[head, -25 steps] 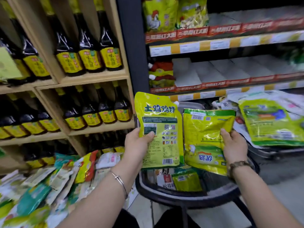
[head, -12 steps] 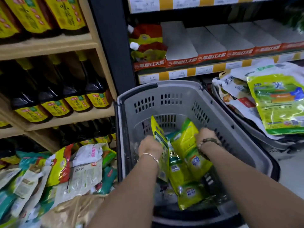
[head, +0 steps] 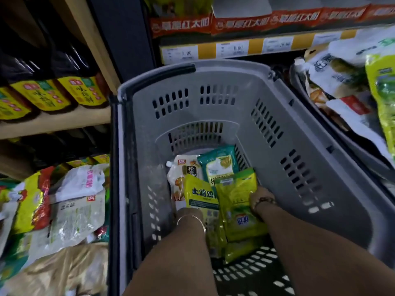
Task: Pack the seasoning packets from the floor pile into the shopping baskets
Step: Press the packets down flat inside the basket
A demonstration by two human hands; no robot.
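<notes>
Seasoning packets (head: 205, 202): two sit upright low in the grey basket (head: 299, 129), at the hands. The yellow packet (head: 198, 192) is at the left hand (head: 189, 212), whose fingers are hidden behind wrist and packet, so its grip cannot be told. The green packet (head: 235, 201) touches the yellow one, and the right hand (head: 261, 197) curls round its right edge.

Behind them, partly covered, lie a white spouted pouch (head: 180, 174) and a teal packet (head: 218, 165). The floor pile (head: 70, 201) of mixed packets lies against the basket's left wall. A second basket (head: 342, 135) on the right is heaped with packets. Soy sauce bottles (head: 83, 90) stand on a wooden shelf (head: 53, 120) at upper left. Price tags (head: 233, 49) line the rail beyond.
</notes>
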